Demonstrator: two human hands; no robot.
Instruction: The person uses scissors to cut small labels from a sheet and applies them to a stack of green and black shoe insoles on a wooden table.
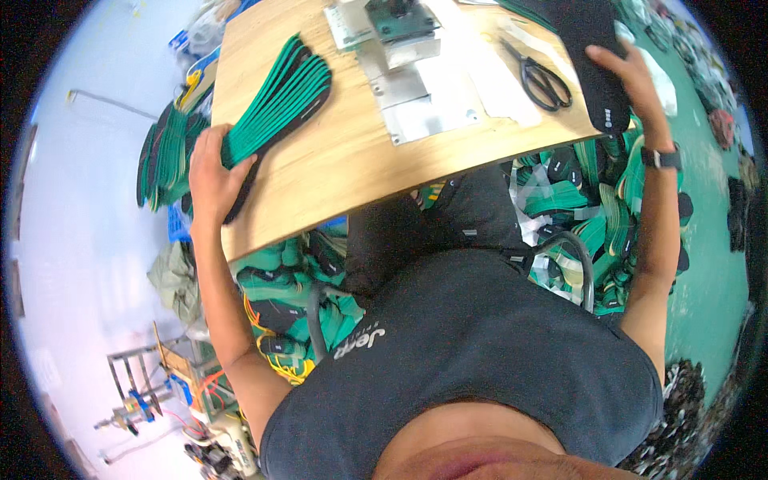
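the left hand (210, 178) sits at the left edge of the pale wooden surface (352, 160), its fingers (230, 164) closed around the near end of a fanned stack of green foam insoles with black undersides (282, 96). the stack lies flat on the wood, its long axis running from the hand up and to the right, toward the far side of the surface, so the heel ends are under the palm and the toe ends point away from the person. the insoles are splayed like a hand of cards, edges overlapping.

the right hand (636, 84) is well apart from that stack, at the far right corner of the surface. its fingers (608, 54) are curled over the edge of a black insole-shaped foam piece (596, 60), which hangs partly past the corner; the long axis of this piece runs nearly top to bottom, tilted a little to the right at its near end. a dark watch (661, 158) is on that wrist.

between the two hands, nearer the right one, lie black-handled scissors (542, 80), and beside them grey metal plates (420, 96) under a small dark green machine block (400, 20). below the surface, heaps of more green and black insoles (584, 200) cover the green floor (708, 264).

the green stack belongs wholly to the left hand; the right hand is nearer the scissors.
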